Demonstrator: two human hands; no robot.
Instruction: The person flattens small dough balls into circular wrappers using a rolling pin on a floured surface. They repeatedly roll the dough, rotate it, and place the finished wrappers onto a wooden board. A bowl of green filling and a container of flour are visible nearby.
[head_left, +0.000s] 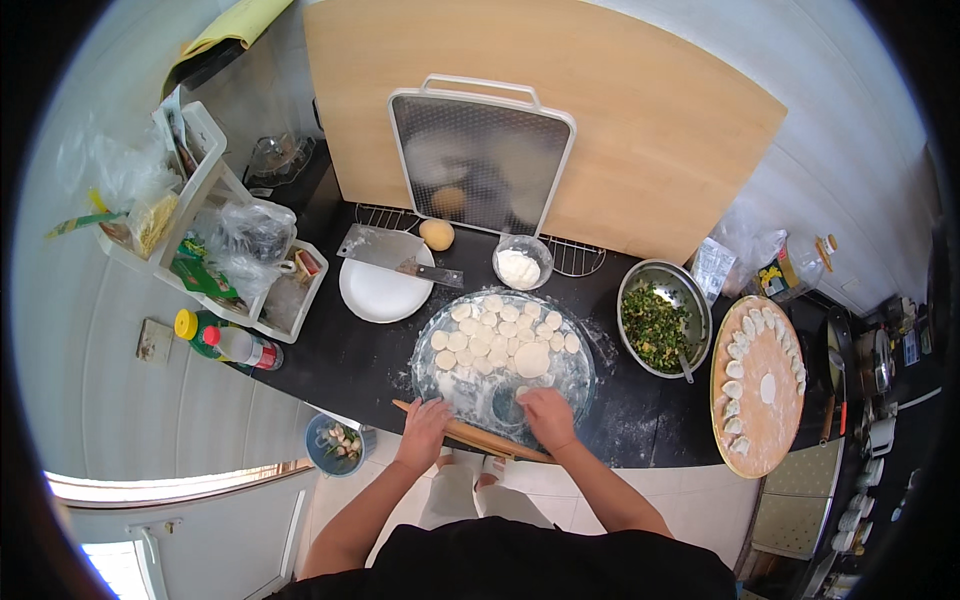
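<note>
My left hand (426, 429) grips a wooden rolling pin (480, 435) near its left end. The pin lies slantwise along the near rim of a floured round glass board (480, 397). My right hand (547, 416) pinches a small dough piece (523, 391) between its fingertips, above a patch with less flour. Beyond both hands, many small flattened dough rounds (480, 346) cover the far half of the board. One wider, thinner dough wrapper (532, 360) rests among them, on the right.
Behind the board are a bowl of flour (519, 268) and a cleaver (390, 255) across a white plate (382, 296). To the right stand a steel bowl of chopped green filling (656, 326) and a round tray (765, 420) bearing dumplings. A blue bin (330, 466) sits on the floor.
</note>
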